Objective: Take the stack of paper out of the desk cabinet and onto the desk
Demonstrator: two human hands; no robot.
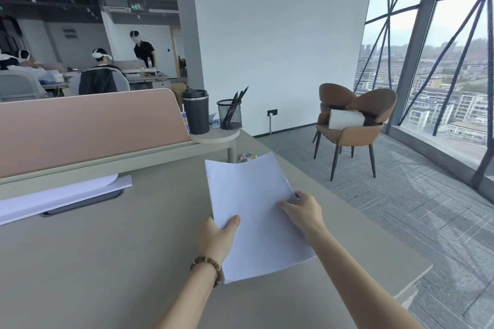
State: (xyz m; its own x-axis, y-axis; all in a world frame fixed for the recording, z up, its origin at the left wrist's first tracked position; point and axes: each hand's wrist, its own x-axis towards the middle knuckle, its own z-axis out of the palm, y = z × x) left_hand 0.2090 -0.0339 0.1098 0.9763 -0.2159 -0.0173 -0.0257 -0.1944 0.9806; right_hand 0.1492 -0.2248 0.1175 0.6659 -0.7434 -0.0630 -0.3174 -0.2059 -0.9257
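A white stack of paper [254, 205] is over the beige desk [107, 248], right of centre, its far edge curling up a little. My left hand [217, 235] grips its left edge, thumb on top, a beaded bracelet on the wrist. My right hand [303, 209] holds its right edge with fingers pressed on the top sheet. Whether the stack rests flat on the desk or hovers just above it cannot be told. The desk cabinet is out of sight.
More white sheets and a dark tablet [80, 201] lie at the left under a pink divider [88, 125]. A black cup [196, 112] and mesh pen holder [229, 114] stand on a small shelf. Brown chairs [352, 125] sit by the window. People work at far desks.
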